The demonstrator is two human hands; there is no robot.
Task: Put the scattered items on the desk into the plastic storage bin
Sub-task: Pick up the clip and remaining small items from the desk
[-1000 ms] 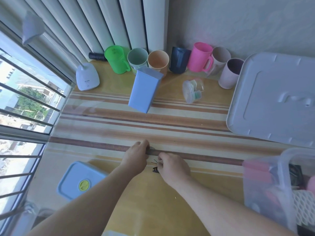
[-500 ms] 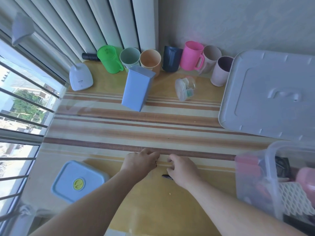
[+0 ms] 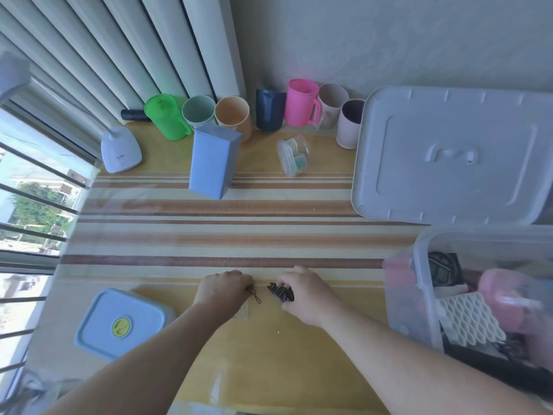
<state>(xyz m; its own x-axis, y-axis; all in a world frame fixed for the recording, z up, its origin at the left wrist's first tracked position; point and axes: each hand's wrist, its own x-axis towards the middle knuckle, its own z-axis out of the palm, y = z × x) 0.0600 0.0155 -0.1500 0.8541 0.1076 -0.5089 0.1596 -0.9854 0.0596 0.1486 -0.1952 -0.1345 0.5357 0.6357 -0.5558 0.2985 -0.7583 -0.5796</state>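
Near the desk's front middle, my right hand (image 3: 302, 290) is closed around a small black hair clip (image 3: 280, 292) whose toothed end sticks out to the left. Just left of it, my left hand (image 3: 223, 287) pinches a thin black hairpin (image 3: 255, 295) that dangles from the fingertips. The clear plastic storage bin (image 3: 423, 283) stands at the right, holding several items, among them a white honeycomb mesh piece (image 3: 469, 320) and pink things. Its grey lid (image 3: 449, 157) lies behind it on the desk.
A row of several cups (image 3: 270, 113) lines the back wall. A blue box (image 3: 214, 160) stands upright in front of them, with a clear round container (image 3: 291, 155) on its side nearby. A white lamp base (image 3: 119, 149) sits back left, a blue lidded box (image 3: 121, 323) front left.
Both hands drew a little toward me and apart. The black clip now shows in my right hand, and the hairpin hangs from my left fingertips.
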